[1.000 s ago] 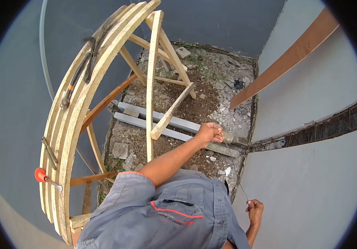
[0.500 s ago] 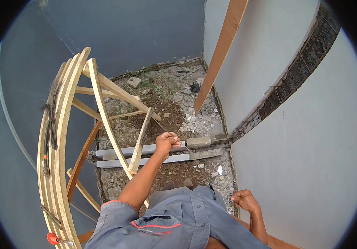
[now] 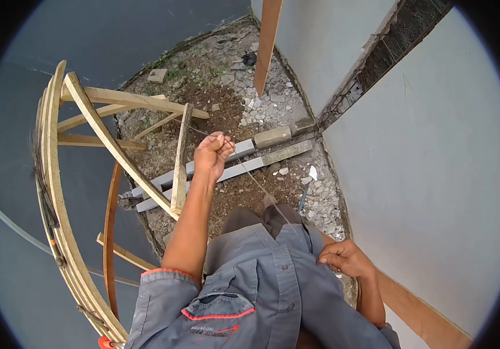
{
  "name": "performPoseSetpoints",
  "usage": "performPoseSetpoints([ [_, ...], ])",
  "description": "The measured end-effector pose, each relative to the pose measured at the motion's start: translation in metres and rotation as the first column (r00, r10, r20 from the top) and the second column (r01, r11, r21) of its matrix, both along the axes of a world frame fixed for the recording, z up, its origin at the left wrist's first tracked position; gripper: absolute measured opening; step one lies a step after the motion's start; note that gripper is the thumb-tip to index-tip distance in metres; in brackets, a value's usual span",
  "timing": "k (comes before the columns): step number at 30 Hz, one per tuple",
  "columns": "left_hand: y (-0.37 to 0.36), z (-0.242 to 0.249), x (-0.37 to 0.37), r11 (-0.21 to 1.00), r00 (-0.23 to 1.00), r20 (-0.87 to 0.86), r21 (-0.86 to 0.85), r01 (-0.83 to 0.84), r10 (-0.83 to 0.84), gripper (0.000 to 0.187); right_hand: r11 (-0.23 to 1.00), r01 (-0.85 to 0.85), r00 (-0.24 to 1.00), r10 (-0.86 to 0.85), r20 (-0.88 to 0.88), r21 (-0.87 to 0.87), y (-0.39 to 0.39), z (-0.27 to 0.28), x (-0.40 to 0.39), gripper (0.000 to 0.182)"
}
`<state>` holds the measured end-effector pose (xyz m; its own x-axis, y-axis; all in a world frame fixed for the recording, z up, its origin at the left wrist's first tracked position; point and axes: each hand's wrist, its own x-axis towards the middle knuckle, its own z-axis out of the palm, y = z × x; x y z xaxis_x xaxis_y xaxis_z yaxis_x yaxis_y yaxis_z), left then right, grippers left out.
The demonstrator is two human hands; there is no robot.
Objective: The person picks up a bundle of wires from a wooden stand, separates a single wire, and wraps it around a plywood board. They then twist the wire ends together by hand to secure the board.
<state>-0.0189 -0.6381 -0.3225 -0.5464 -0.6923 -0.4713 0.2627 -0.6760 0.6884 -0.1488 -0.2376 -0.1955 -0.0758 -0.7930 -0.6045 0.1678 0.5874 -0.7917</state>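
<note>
My left hand (image 3: 214, 152) is closed around a thin wire (image 3: 254, 181), out in front of my body. On one side the wire runs toward a short upright timber (image 3: 181, 157); on the other it slants down across my trousers to the front of my shirt. My right hand (image 3: 346, 257) is beside my right hip, fingers curled against the edge of the grey shirt (image 3: 314, 273). Whatever it may pinch is hidden. Left of my forearm stands a frame of pale timber (image 3: 101, 136).
Along the frame's outer beams lie a dark wire bundle (image 3: 41, 189) and a red-handled tool (image 3: 107, 342). Pale blocks (image 3: 244, 170) cross the rubble floor. A brown board (image 3: 267, 49) leans near the white wall (image 3: 424, 174), which has a long dark slot (image 3: 386, 58).
The view has turned and shifted, with the floor now higher in it. My left hand is farther out with more wire stretched below it. My right hand has come in against my hip.
</note>
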Motion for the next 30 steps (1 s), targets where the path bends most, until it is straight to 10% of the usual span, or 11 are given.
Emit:
performPoseSetpoints([
  [4,0.001,0.033,0.009,0.965,0.963,0.096,-0.052,0.258,-0.252,0.010,0.891,0.452,0.631,-0.287,-0.720,0.042,0.024,-0.084,-0.014,0.026],
  [5,-0.001,0.036,0.014,0.949,0.943,0.188,-0.106,0.296,-0.274,0.010,0.879,0.475,0.615,-0.299,-0.730,0.040,0.033,-0.075,-0.016,0.026],
  [7,-0.014,0.036,0.028,0.906,0.864,0.406,-0.165,0.389,-0.298,0.010,0.685,0.728,0.683,-0.727,-0.070,-0.023,0.033,-0.033,-0.017,0.028],
  [11,-0.025,0.029,0.022,0.951,0.938,0.318,-0.221,0.217,-0.140,0.012,0.929,0.369,0.920,-0.368,0.136,0.019,0.034,-0.016,0.029,0.027],
  [13,-0.013,0.029,0.021,0.987,0.983,0.182,-0.147,0.057,-0.029,0.013,0.957,0.290,0.955,-0.290,-0.065,-0.011,0.035,-0.047,0.046,0.027],
  [15,-0.004,0.037,0.020,0.975,0.978,0.085,-0.105,0.196,-0.188,0.015,0.945,0.303,0.697,-0.131,-0.705,0.124,0.040,-0.064,0.047,0.027],
  [17,-0.002,0.046,0.023,0.940,0.950,0.183,-0.185,0.288,-0.255,0.014,0.898,0.429,0.592,-0.200,-0.781,0.096,0.050,-0.065,0.036,0.028],
  [20,-0.015,0.044,0.023,0.934,0.946,0.123,-0.165,0.318,-0.301,0.014,0.688,0.726,0.688,-0.726,0.006,-0.019,0.071,-0.042,0.027,0.024],
  [23,-0.016,0.051,0.012,0.957,0.968,0.082,-0.146,0.249,-0.239,0.013,0.865,0.502,0.834,-0.482,0.270,-0.006,0.074,-0.013,0.047,0.024],
  [26,-0.006,0.055,-0.001,0.951,0.957,-0.001,-0.112,0.288,-0.290,0.017,0.949,0.303,0.932,-0.276,-0.237,0.088,0.072,-0.036,0.048,0.018],
  [30,0.009,0.054,-0.016,0.881,0.907,0.177,-0.225,0.416,-0.382,0.019,0.929,0.369,0.625,-0.256,-0.738,-0.009,0.072,-0.091,0.042,0.014],
])
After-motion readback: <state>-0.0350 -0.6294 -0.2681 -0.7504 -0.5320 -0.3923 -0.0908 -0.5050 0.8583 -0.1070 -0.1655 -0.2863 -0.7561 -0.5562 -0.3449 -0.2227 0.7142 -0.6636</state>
